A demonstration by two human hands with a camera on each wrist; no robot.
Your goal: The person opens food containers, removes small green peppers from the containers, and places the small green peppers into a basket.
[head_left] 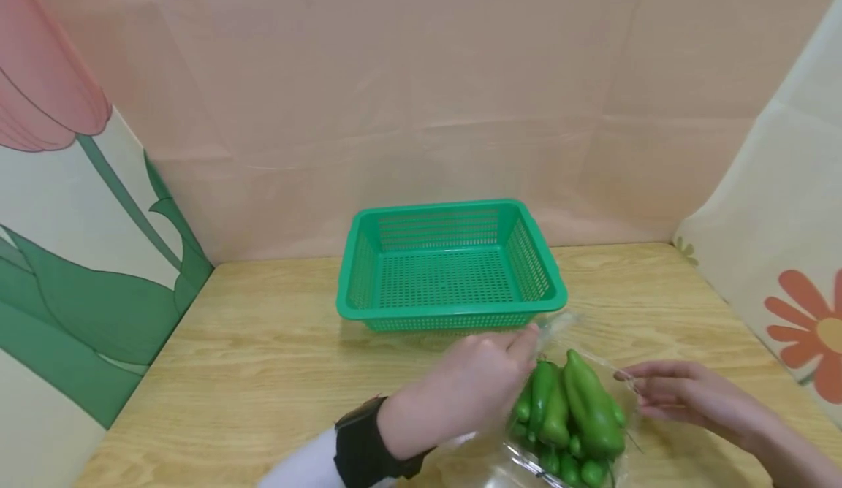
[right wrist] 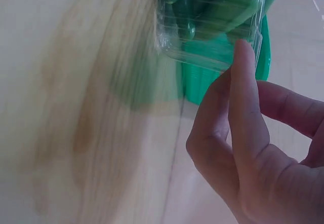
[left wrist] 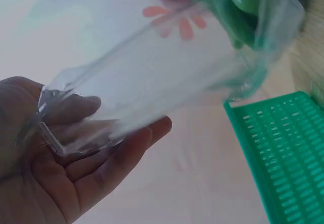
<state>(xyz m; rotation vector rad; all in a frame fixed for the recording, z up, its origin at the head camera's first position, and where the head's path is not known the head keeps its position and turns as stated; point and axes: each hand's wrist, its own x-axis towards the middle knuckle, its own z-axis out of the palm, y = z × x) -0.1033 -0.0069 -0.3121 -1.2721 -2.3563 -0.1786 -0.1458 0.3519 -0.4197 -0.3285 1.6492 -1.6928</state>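
Note:
Green peppers (head_left: 595, 415), long and short, fill a clear plastic box (head_left: 526, 462) at the front right of the table. My left hand (head_left: 460, 386) reaches across to the box's raised clear lid (left wrist: 152, 92). In the left wrist view its thumb and fingers lie on either side of the lid's edge, gripping it. On the far side, my right hand (head_left: 691, 400) has its fingertips at the box's right rim, fingers loosely extended. The right wrist view shows one fingertip (right wrist: 244, 49) against the box's clear side. The left forearm hides part of the box's near left side.
A green perforated plastic basket (head_left: 454, 313) with nothing in it stands at the back middle, just behind the box. The wooden table (head_left: 263, 356) meets a pink cloth backdrop (head_left: 395, 108). Flower-printed cloths hang at the left and right sides.

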